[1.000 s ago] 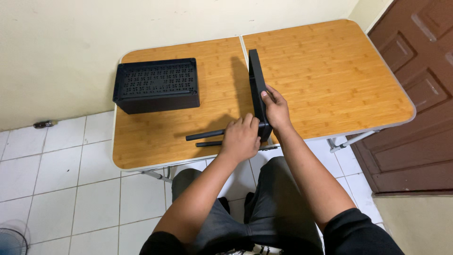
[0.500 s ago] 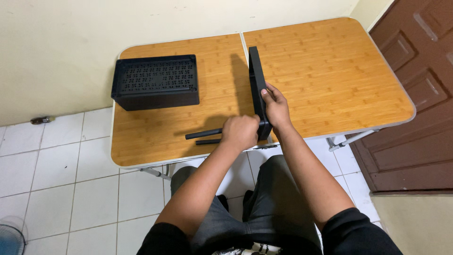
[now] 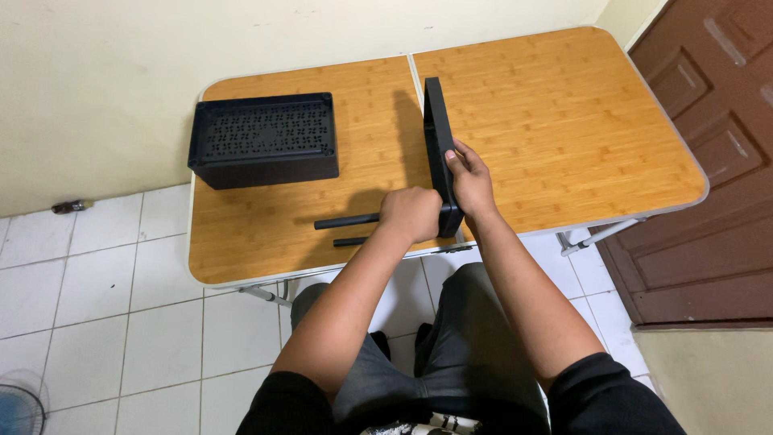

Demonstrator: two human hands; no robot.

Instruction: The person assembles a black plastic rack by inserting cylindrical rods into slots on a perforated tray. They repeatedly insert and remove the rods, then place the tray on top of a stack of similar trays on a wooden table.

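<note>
A flat black panel stands on its edge near the middle seam of a wooden folding table. My right hand grips the panel's near end from the right side. My left hand is closed around a black rod where it meets the panel's near corner. A second, shorter black rod lies just in front of it on the table. Farther left sits a black perforated box, apart from both hands.
The table's front edge runs just beyond my knees. A pale wall stands behind the table and a brown door to the right. White floor tiles lie to the left, with a small dark object by the wall and a fan at the lower left.
My left hand has shifted slightly along the rod at the panel's near corner. The panel, the box and my right hand stay as they were.
</note>
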